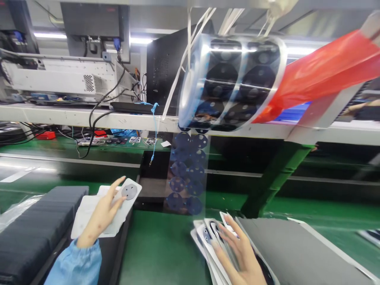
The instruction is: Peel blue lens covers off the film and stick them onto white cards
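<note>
My left hand (102, 215) is over a loose pile of thin white rounded panels (81, 217) that look like phone back covers. Its index finger and thumb are stretched apart beside a grey round patch with small holes (130, 192) on the top panel. Lower right, my right hand (240, 253) has its fingers around a fanned bunch of similar white panels (204, 247), some with dark round camera areas. Its palm and the far sides of the panels are hidden.
A clear roll (234, 79) of dark round film stickers hangs ahead, its strip (187, 174) reaching down. Red plastic (323, 75) is tied beside it. A row of dark sheets (44, 233) stands left; a grey slab (297, 249) lies right. A white shelf edge (59, 113) crosses above.
</note>
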Motion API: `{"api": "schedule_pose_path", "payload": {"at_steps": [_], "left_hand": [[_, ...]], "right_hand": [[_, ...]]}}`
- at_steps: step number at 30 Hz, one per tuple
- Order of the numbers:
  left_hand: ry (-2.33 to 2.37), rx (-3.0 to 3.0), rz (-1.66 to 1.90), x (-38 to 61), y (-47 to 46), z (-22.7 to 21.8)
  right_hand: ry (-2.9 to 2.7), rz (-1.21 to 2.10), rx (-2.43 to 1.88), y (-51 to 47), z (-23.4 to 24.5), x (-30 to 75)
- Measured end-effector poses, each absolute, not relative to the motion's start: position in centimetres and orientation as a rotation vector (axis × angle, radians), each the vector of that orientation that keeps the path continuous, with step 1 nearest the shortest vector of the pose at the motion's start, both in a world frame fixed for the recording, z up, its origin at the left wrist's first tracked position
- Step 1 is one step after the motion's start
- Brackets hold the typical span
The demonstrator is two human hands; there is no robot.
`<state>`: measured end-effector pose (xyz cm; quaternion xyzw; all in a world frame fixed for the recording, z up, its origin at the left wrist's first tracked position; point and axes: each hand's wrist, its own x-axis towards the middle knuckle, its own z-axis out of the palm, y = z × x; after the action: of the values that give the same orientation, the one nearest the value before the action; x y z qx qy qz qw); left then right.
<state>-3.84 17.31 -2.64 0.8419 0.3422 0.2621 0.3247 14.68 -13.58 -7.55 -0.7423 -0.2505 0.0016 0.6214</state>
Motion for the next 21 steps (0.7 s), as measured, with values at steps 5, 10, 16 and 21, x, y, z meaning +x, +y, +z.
{"api": "schedule_pose_path", "payload": {"at_steps": [5,10,16,21], "left_hand": [[0.677,1.963,0.662,-0.3,12.8,-3.7],[0.636,1.783,0.564,0.4,10.2,-4.0],[0.519,1.794,0.425,1.3,8.9,-4.8],[0.563,1.994,0.222,4.1,8.6,-9.1]], "right_hand": [[-0.618,0.334,-1.340,-7.5,-2.9,16.1],[-0.627,0.432,-1.330,-5.1,-3.2,17.3],[-0.803,0.655,-1.472,-5.7,-5.4,17.9],[-0.946,0.731,-1.807,-5.6,-6.4,19.3]]}}
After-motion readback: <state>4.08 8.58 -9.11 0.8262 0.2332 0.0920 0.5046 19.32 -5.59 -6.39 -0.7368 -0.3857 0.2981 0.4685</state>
